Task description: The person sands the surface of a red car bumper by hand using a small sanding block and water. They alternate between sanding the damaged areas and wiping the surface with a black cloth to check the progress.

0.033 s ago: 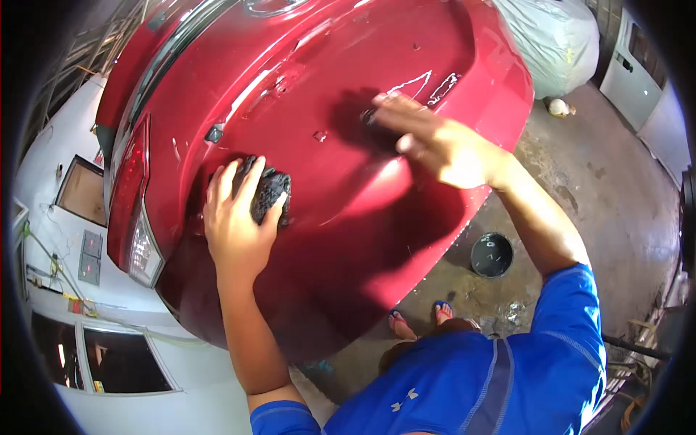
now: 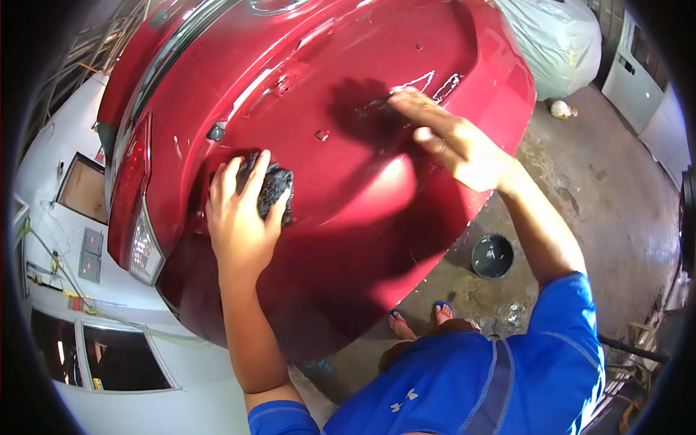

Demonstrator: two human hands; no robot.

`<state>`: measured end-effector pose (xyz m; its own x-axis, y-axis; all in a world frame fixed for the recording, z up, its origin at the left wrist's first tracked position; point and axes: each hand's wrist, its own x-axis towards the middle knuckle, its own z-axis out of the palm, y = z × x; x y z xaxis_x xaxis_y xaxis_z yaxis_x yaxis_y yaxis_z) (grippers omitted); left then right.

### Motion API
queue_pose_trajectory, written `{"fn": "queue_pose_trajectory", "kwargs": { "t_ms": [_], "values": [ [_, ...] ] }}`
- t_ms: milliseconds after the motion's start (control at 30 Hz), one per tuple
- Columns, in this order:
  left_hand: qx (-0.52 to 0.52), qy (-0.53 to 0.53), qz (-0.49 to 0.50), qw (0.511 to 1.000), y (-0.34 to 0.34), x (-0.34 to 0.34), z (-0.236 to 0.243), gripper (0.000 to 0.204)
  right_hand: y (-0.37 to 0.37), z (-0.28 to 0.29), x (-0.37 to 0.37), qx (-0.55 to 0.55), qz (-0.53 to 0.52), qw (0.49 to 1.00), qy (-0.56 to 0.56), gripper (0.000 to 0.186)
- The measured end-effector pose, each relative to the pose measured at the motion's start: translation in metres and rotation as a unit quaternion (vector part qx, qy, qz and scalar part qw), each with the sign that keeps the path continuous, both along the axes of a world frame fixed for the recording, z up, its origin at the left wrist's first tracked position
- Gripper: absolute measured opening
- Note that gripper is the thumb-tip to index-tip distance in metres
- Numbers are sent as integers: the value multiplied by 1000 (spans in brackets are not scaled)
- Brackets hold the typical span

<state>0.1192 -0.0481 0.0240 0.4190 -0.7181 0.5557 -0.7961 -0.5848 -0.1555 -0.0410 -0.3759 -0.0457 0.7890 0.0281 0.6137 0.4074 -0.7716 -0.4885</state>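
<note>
Under my left hand (image 2: 243,214) is a bunched black cloth (image 2: 275,192), pressed against the wet, glossy rear panel of a red car (image 2: 348,246). The thumb and fingers curve round the cloth's sides. My right hand (image 2: 460,141) is above the same panel, farther right, with its fingers stretched out and slightly blurred. Nothing shows in it, though its palm is turned away. Its dark shadow falls on the paint beside the fingertips.
A dark bucket (image 2: 492,255) of liquid stands on the wet concrete floor (image 2: 594,174), right of my feet. The car's tail light (image 2: 134,196) is at the left. A pale covered bulk (image 2: 554,47) and a small whitish object (image 2: 562,109) lie beyond the car.
My right hand has shifted slightly right and down, away from the darker spot its fingertips were over. My left hand and the cloth have barely moved.
</note>
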Motion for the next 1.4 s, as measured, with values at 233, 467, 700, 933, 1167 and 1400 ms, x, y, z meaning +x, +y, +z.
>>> {"fn": "queue_pose_trajectory", "kwargs": {
  "t_ms": [233,467,700,933,1167,1400],
  "values": [
    [-17,-50,7,999,-31,25,1,54,121,-13,31,-84,-19,993,-77,60],
    [-97,-27,51,994,31,24,-3,49,150,-25,67,-160,-98,979,-74,67],
    [-119,-35,64,990,22,22,-8,48,134,-8,93,-145,-47,987,-45,66],
    [-109,-46,55,991,21,25,-4,48,125,2,100,-162,-22,986,-29,64],
    [-112,-57,64,990,19,21,-7,47,122,-6,71,-160,-5,987,-3,63],
    [-112,-67,78,988,22,21,-2,46,122,-16,55,-196,-4,981,-2,66]
  ]
}}
